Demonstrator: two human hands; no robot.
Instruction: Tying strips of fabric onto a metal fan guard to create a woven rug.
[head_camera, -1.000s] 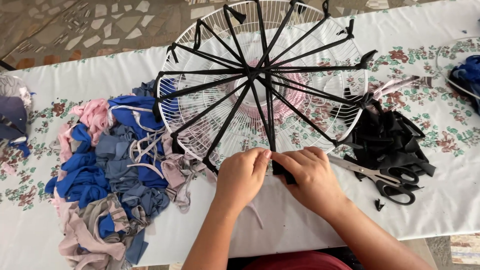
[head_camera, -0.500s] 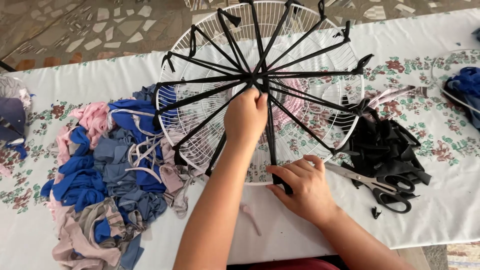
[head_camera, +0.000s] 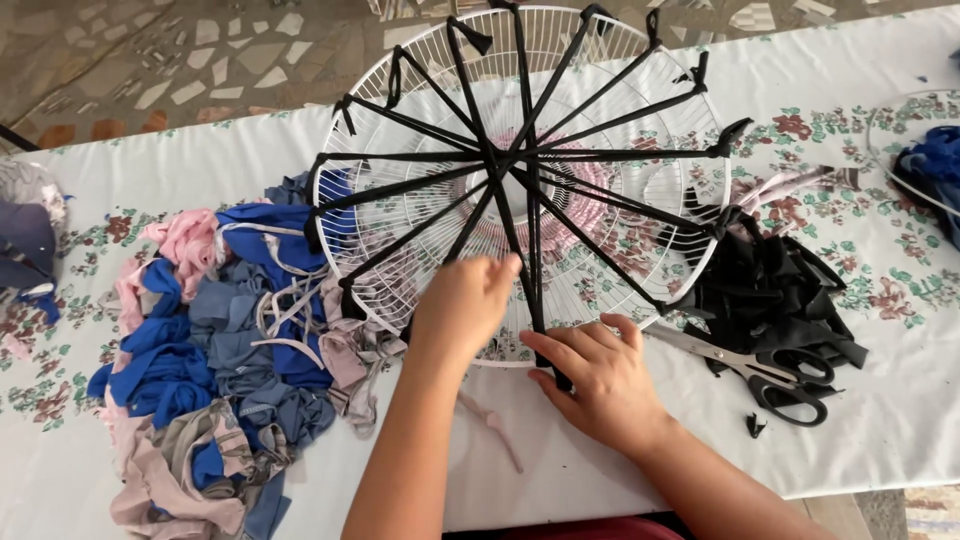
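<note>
Head view: scissors (head_camera: 770, 372) beside fabric scraps (head_camera: 215, 360).

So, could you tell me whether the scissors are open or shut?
Shut: the scissors lie flat on the tablecloth, blades together, black handles side by side.

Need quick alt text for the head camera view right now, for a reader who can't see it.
Two bare hands work black fabric strips strung like spokes across a white wire fan guard: the left hand rests on the mesh, the right hand pinches a strip at the near rim. Blue and pink fabric scraps lie left, scissors right.

white fan guard (head_camera: 610, 60), black strips (head_camera: 590, 125), floral tablecloth (head_camera: 880, 290)
</note>
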